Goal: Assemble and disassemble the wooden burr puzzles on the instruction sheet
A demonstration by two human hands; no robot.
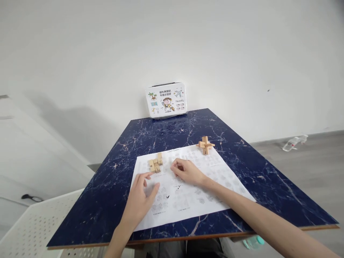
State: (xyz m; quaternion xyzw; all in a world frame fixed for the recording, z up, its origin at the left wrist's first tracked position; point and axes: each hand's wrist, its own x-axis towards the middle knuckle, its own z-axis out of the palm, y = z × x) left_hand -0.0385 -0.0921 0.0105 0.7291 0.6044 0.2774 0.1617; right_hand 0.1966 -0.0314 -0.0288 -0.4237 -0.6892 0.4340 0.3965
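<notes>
A white instruction sheet [188, 193] with small printed diagrams lies on the dark blue marbled table [107, 186]. On its upper left stands a partly built wooden block puzzle [156, 163]. My left hand [141, 199] rests on the sheet just below that puzzle, fingers spread and holding nothing. My right hand [186, 171] lies to the puzzle's right with fingers curled in a pinch; what they hold is hidden. A finished wooden cross-shaped puzzle [205, 144] sits at the sheet's upper right corner, apart from both hands.
A white case [166, 99] with cartoon travel pictures stands upright at the table's far edge against the wall. A white perforated surface [34, 222] is at the lower left. A plastic bottle [292, 143] lies on the grey floor at right.
</notes>
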